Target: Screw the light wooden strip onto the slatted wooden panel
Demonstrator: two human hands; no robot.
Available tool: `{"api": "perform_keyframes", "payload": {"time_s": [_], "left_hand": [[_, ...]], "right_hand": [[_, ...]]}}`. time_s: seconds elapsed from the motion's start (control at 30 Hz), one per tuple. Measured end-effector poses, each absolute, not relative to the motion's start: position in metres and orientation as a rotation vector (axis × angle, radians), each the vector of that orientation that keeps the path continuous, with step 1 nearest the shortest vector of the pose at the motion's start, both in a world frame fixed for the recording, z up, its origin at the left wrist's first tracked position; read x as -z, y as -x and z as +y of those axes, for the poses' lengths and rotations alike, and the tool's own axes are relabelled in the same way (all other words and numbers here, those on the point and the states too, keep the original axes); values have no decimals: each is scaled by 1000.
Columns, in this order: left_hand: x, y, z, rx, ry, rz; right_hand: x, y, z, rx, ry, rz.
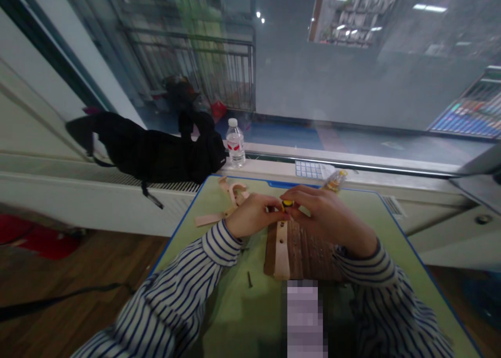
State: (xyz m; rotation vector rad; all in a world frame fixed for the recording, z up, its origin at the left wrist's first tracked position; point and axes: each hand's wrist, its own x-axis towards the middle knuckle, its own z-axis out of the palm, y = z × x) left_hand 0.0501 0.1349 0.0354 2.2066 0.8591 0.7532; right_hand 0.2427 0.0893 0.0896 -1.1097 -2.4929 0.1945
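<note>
My left hand (pixel 253 214) and my right hand (pixel 327 218) meet over the far end of a brown wooden panel (pixel 303 253) lying on the green table (pixel 219 316). Both hands have their fingers pinched round a small yellow and black object (pixel 287 204) between them. A pale wooden strip with holes (pixel 282 248) lies along the panel's left edge, just below the fingers. Both sleeves are striped white and blue.
Several loose pale wooden pieces (pixel 229 196) lie beyond my left hand. A dark screw (pixel 249 279) lies on the table near the panel. On the sill behind stand a water bottle (pixel 236 143), a black bag (pixel 156 149) and a small packet (pixel 335 180).
</note>
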Motion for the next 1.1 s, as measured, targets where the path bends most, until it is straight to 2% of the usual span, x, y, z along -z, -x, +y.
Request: {"api": "perform_keyframes", "payload": {"time_s": [0.27,0.7,0.93,1.1], "left_hand": [[-40,-47,134,-687,-2214,801],[-37,-43,138,-683,-2148,827],[-39,-42,139,-586,-2196,649],[-40,-42,138,-630,-2201,686]], "right_hand": [[-91,-239,89,-159,1222,-2454],[-91,-237,89,-355,1100,-2490],[-91,-238,90,-239,1216,-2479],[-92,-237,89,-232,1235,-2472]]}}
